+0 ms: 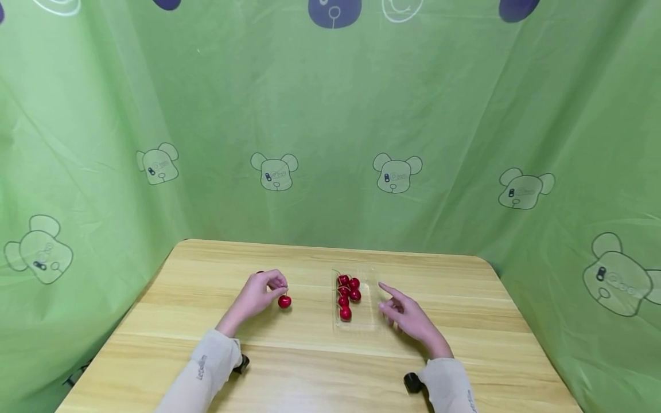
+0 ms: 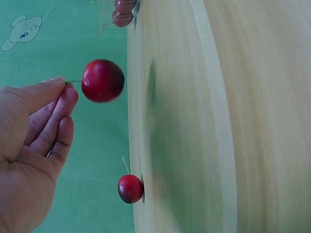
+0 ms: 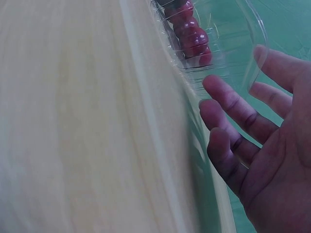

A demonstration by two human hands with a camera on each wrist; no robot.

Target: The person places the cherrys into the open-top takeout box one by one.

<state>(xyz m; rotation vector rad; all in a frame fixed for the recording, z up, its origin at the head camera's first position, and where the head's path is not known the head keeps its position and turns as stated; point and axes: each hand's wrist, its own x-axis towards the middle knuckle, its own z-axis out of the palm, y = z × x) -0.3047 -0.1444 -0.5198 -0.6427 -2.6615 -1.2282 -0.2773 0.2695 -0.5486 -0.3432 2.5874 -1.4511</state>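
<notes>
My left hand (image 1: pixel 258 293) pinches the thin stem of a red cherry (image 2: pixel 103 81) between thumb and fingertips. That cherry hangs above the tabletop, its shadow falling on the wood in the left wrist view. Beyond the hand, another cherry (image 2: pixel 130 189) rests on the table with its stem up; in the head view the hand hides most of it. To the right is a clear plastic container (image 1: pixel 368 312), with several cherries (image 1: pixel 345 313) along its left side. Beside its right wall, my right hand (image 1: pixel 410 318) has its fingers loosely extended, fingertips (image 3: pixel 212 81) close to the container and holding nothing.
Everything stands on a light wooden table (image 1: pixel 310 367) with rounded far corners. A green curtain (image 1: pixel 330 218) with printed bear heads surrounds the table at the back and sides. Black wrist devices (image 1: pixel 413 382) sit at both sleeves.
</notes>
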